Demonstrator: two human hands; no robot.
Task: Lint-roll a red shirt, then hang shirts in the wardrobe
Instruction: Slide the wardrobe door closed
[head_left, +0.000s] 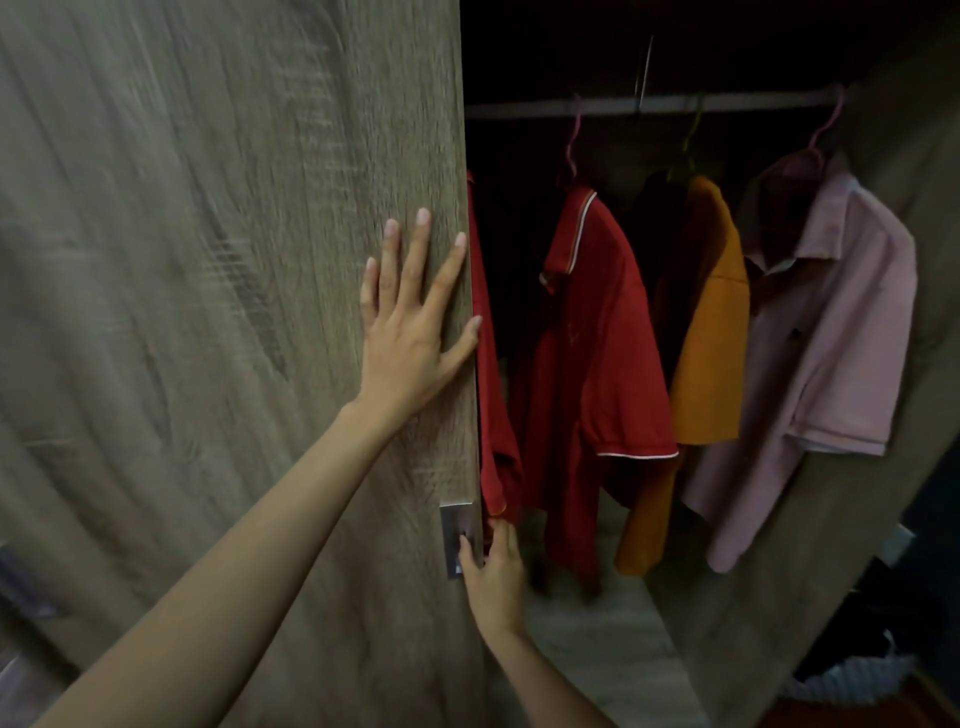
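Note:
A wooden wardrobe door (218, 291) fills the left half of the view. My left hand (410, 317) lies flat on it near its right edge, fingers spread and straight. Lower down, my right hand (493, 571) grips the door edge at the metal handle (456, 540), fingers curled behind it. Inside the dark wardrobe, shirts hang on hangers from a rail (649, 104): a red shirt (496, 415) partly hidden behind the door edge, a red polo with white trim (597, 364), an orange shirt (711, 338) and a pink shirt (831, 338).
The wardrobe's right side panel (857, 545) stands beyond the pink shirt. The pale wardrobe floor (608, 639) shows under the shirts. Crumpled cloth (852, 675) lies on the floor at the lower right.

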